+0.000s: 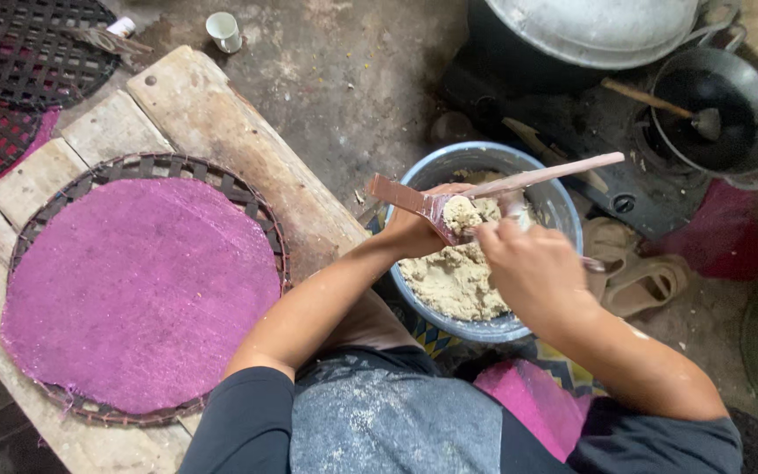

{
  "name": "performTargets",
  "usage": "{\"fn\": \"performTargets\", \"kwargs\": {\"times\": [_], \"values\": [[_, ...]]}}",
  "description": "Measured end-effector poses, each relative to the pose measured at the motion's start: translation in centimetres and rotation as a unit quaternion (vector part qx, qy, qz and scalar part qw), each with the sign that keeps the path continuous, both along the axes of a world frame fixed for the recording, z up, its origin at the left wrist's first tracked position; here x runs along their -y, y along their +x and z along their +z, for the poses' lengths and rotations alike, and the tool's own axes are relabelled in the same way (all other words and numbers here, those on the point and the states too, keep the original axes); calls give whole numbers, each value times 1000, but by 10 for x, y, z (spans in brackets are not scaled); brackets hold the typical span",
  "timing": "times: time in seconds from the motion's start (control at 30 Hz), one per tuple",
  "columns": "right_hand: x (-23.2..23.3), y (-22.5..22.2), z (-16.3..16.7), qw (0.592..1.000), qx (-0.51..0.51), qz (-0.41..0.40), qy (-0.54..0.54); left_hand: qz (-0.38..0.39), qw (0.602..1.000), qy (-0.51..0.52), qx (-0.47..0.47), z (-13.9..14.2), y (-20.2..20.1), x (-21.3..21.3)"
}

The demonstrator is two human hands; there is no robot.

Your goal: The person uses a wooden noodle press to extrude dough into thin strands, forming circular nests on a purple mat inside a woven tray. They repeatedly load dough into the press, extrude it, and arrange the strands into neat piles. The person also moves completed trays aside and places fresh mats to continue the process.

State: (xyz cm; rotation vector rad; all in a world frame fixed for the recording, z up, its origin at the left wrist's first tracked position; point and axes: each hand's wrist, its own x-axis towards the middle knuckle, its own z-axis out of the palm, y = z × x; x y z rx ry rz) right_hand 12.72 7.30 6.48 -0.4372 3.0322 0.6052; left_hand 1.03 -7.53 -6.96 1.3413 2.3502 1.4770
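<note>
- Scooping: my left hand [414,230] is gripping a dough-loaded wooden paddle [436,209]; my right hand [532,268] is closing around a utensil, scraping it.
- Sitting mid-frame, the blue basin [563,206] is holding plenty of dough [454,281].
- Lying at left, the purple cloth [138,290] is covering the woven tray [247,197], staying bare.

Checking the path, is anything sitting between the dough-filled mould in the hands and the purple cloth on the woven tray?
Nothing visible does. The mould is held over the bowl; between it and the purple cloth lie only bare plank and the tray rim.

Dirt floor [353,79], rough wooden plank bench [221,132], dim daylight
</note>
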Motion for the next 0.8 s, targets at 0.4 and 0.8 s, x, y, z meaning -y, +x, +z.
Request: {"fn": "performTargets", "kwargs": {"times": [0.4, 0.8], "values": [[-11, 14, 50, 997, 23, -66, -43, 12, 998, -20, -60, 17, -20, 19], [-25, 21, 3, 905, -112, -111, -396, 158, 982, 9, -105, 11, -33, 28]]}}
